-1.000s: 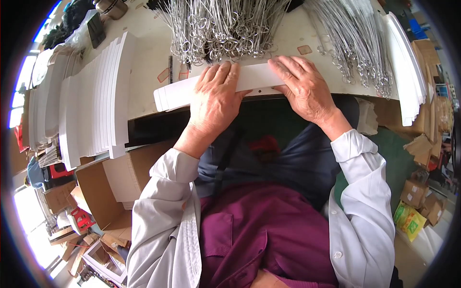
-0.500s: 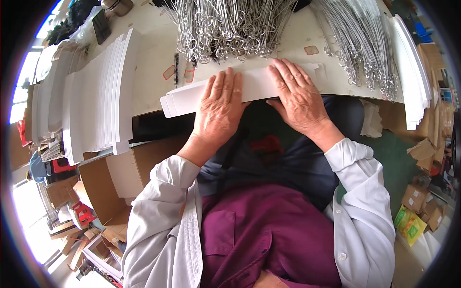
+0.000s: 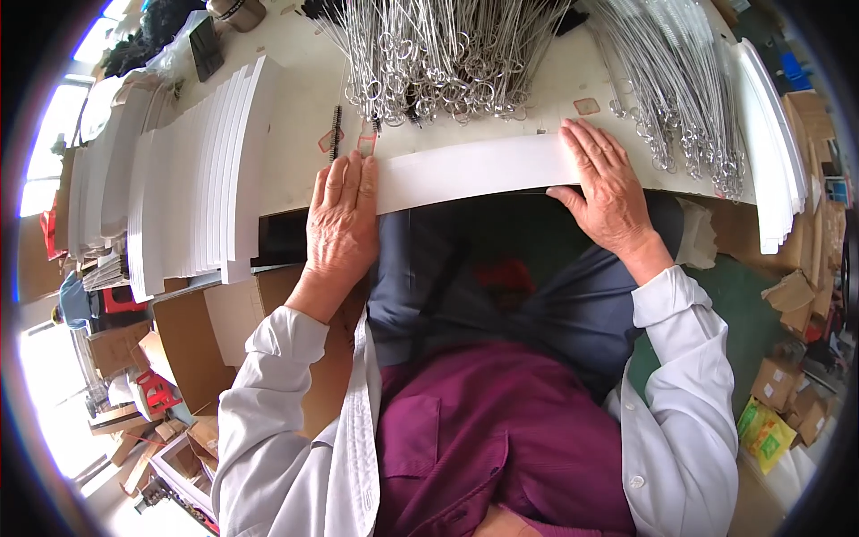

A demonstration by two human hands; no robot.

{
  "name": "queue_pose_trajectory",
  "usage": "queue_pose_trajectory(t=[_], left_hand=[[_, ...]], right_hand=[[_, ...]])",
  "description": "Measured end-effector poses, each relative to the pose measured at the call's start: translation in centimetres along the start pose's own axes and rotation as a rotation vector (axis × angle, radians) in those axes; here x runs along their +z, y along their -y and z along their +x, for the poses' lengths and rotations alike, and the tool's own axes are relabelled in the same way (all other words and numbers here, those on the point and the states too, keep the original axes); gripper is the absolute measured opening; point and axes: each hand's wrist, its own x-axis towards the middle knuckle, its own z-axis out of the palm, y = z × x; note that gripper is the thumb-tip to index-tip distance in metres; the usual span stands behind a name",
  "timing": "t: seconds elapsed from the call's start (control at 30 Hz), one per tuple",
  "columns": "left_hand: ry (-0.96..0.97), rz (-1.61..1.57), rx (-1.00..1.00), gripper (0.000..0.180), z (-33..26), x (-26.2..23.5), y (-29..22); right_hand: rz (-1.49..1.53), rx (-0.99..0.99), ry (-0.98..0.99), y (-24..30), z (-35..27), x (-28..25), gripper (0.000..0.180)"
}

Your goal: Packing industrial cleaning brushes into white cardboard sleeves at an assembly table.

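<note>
A long, flat white cardboard box [image 3: 474, 170] lies along the table's near edge, crosswise before me. My left hand [image 3: 344, 215] rests on its left end with the fingers stretched out and side by side, covering that end. On the right end lies my right hand [image 3: 610, 192], fingers straight, thumb held apart at the near edge. Neither hand is wrapped round the box. Just beyond my left fingertips is a thin wire brush with dark bristles [image 3: 336, 134].
Beyond the box lies a big heap of thin wire brushes with ring ends [image 3: 438, 72]; another bundle of wire brushes [image 3: 667, 89] is at the right. White folded boxes [image 3: 201, 179] stand stacked at the left, more white boxes [image 3: 771, 152] at the right edge. An open carton [image 3: 192, 349] sits below.
My hands have moved apart, the left one leftward and the right one rightward, from the box's middle to its ends. The box's left end is now covered by my left hand.
</note>
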Motion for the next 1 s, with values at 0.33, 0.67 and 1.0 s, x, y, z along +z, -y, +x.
queue_pose_trajectory(t=[0.33, 0.67, 1.0], left_hand=[[0.402, -0.519, -0.005, 0.065, 1.1, -8.6, -4.3], [0.410, -0.737, -0.165, 0.051, 2.8, -4.8, -6.6], [0.317, -0.703, -0.211, 0.060, 0.2, -3.2, -8.7]], right_hand=[[0.152, -0.276, -0.073, 4.2, 0.3, -3.1, 0.039], [0.361, 0.056, -0.322, 7.2, -1.5, -2.6, 0.055], [0.833, 0.332, -0.302, 10.9, -3.5, 0.3, 0.028]])
